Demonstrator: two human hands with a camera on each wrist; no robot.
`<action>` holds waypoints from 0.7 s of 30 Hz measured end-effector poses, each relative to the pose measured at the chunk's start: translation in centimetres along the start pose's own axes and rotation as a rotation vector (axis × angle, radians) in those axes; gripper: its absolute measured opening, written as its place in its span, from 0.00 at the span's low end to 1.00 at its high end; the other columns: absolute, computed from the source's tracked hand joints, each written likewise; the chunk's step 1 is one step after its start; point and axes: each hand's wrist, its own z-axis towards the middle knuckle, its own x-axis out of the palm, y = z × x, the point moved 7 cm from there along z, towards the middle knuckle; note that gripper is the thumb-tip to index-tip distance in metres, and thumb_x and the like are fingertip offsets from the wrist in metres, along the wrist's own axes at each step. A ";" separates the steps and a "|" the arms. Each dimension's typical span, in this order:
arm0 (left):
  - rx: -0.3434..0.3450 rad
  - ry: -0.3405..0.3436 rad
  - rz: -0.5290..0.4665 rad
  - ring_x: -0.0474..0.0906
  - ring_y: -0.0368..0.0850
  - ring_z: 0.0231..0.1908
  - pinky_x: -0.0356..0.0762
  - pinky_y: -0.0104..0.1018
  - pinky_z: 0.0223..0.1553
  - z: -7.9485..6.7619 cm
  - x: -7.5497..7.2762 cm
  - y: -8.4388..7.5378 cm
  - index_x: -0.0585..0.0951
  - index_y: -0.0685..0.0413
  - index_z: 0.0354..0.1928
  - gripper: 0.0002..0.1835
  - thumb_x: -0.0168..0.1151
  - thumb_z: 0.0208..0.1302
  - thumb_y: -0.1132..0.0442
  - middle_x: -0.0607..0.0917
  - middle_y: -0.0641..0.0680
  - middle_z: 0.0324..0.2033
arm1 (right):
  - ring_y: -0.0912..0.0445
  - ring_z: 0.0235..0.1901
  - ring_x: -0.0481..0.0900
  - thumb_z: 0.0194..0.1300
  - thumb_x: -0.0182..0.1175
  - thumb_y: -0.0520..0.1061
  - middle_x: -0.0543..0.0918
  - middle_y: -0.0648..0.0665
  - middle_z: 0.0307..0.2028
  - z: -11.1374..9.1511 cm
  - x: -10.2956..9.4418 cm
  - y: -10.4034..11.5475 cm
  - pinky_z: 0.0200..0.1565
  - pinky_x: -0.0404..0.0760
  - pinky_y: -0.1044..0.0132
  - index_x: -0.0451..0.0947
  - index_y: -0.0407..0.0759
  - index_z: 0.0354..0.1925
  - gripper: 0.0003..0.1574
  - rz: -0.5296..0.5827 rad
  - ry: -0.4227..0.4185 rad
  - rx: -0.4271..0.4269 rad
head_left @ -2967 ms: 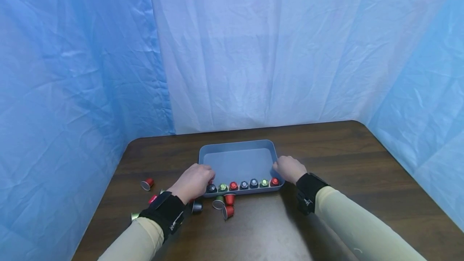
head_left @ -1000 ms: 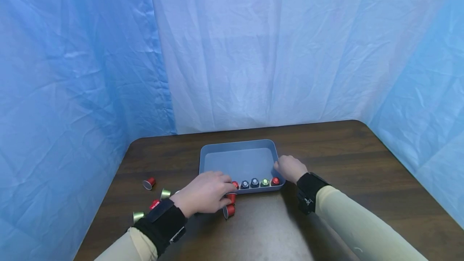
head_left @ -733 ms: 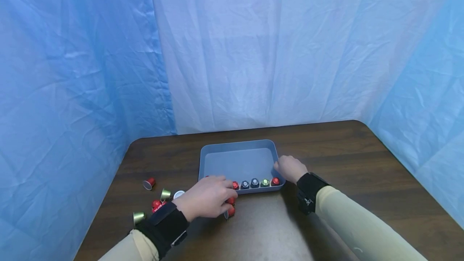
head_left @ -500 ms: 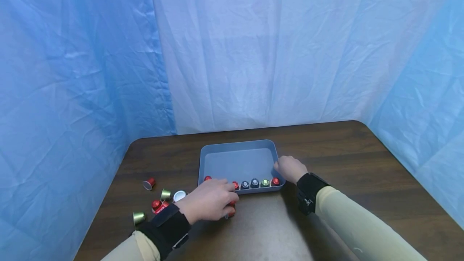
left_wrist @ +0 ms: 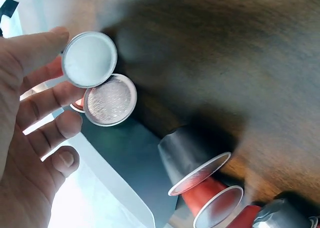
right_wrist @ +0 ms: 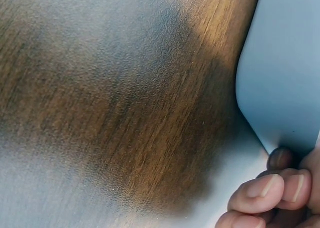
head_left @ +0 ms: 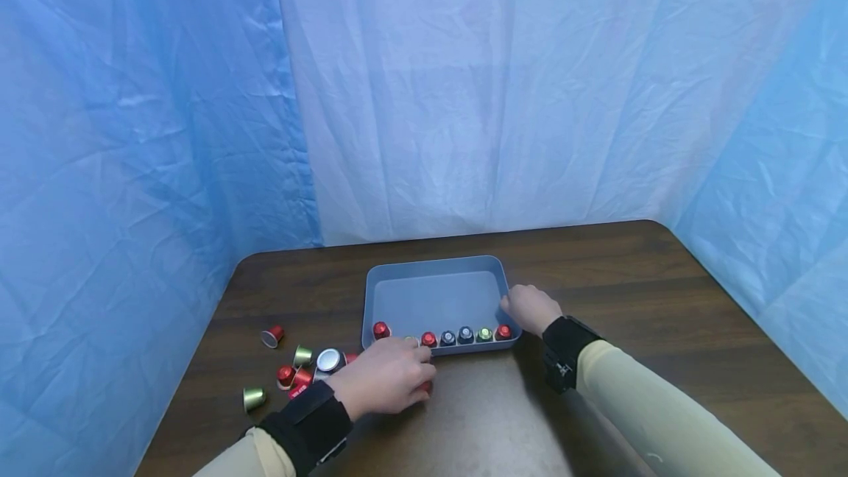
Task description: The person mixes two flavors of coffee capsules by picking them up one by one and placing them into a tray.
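Observation:
My left hand [head_left: 387, 377] is just in front of the grey tray [head_left: 437, 262]. In the left wrist view, its thumb and index finger pinch a coffee capsule [left_wrist: 89, 59] with a pale lid facing the camera; the capsule's body is mostly hidden. A second capsule [left_wrist: 110, 100] touches it, near the other loosely bent fingers. In the head view a red capsule [head_left: 425, 387] shows past the fingertips. My right hand [head_left: 530, 308] grips the tray's right wall, its fingers [right_wrist: 257, 194] curled at the rim. Red, green and dark capsules line the tray's near side, partly behind my left hand.
Left of the tray lie loose capsules: a red one [head_left: 271, 336], a green one [head_left: 303, 356], another green one [head_left: 253, 398], a red one [head_left: 285, 375] and one with a white lid up [head_left: 329, 361]. Blue sheets [head_left: 424, 94] hang around the wooden table [head_left: 596, 263].
My left hand has left the tray's near left corner and moved right and closer to me, over the capsules in front. The red capsule in that corner now shows. My right hand stays put.

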 end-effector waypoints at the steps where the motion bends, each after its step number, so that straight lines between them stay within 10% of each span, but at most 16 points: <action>1: 0.004 0.003 0.007 0.78 0.36 0.40 0.77 0.27 0.44 0.0 0.1 0.0 0.88 0.38 0.48 0.14 0.73 0.62 0.45 0.84 0.40 0.38 | 0.50 0.27 0.77 0.77 0.54 0.50 0.76 0.42 0.26 0.0 0.0 0.0 0.31 0.74 0.62 0.82 0.34 0.45 0.20 0.001 0.000 0.004; 21: 0.113 -0.019 0.098 0.75 0.36 0.44 0.75 0.27 0.46 -0.3 0.8 -0.7 0.89 0.36 0.50 0.18 0.78 0.56 0.48 0.86 0.40 0.41 | 0.51 0.27 0.77 0.77 0.55 0.50 0.77 0.42 0.27 -0.2 -0.2 0.1 0.30 0.75 0.62 0.81 0.33 0.46 0.20 -0.012 -0.007 -0.008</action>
